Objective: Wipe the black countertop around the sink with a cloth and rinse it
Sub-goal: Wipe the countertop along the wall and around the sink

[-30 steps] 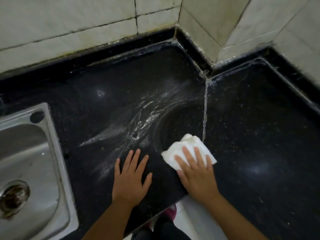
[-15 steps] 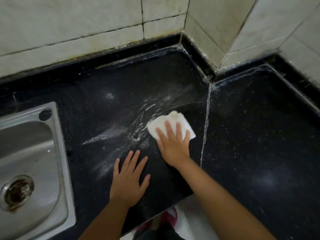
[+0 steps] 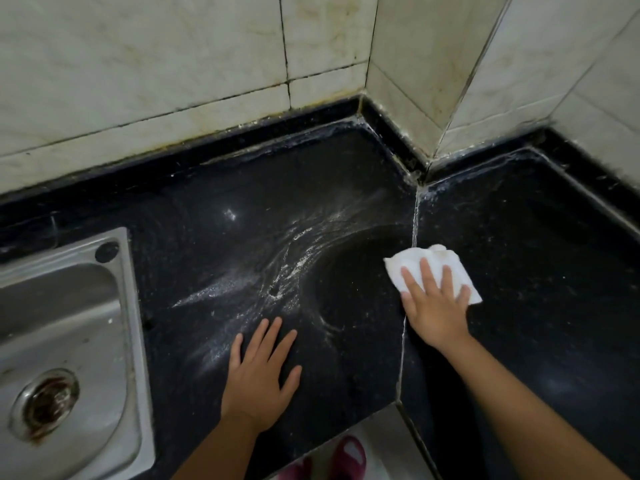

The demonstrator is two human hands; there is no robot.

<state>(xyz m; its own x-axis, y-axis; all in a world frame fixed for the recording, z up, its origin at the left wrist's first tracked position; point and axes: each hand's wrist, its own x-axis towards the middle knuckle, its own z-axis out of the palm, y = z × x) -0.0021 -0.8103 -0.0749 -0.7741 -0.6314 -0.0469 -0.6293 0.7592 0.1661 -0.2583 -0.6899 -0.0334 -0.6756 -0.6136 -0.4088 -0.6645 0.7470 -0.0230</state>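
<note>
While the left hand (image 3: 258, 379) rests flat with fingers spread on the black countertop (image 3: 214, 237), the right hand (image 3: 434, 306) presses the white cloth (image 3: 433, 268) down with straight, slightly fanned fingers. The cloth lies under and beyond those fingertips, over the pale seam (image 3: 414, 220) between slabs. White residue (image 3: 287, 268) streaks lie to the cloth's left, toward the sink (image 3: 124, 306), so the next stroke probably runs leftward; the right hand is nearer the cloth.

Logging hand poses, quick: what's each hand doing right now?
Left hand: open, flat on the countertop, holding nothing.
Right hand: open, fingers straight, pressing the cloth down.
</note>
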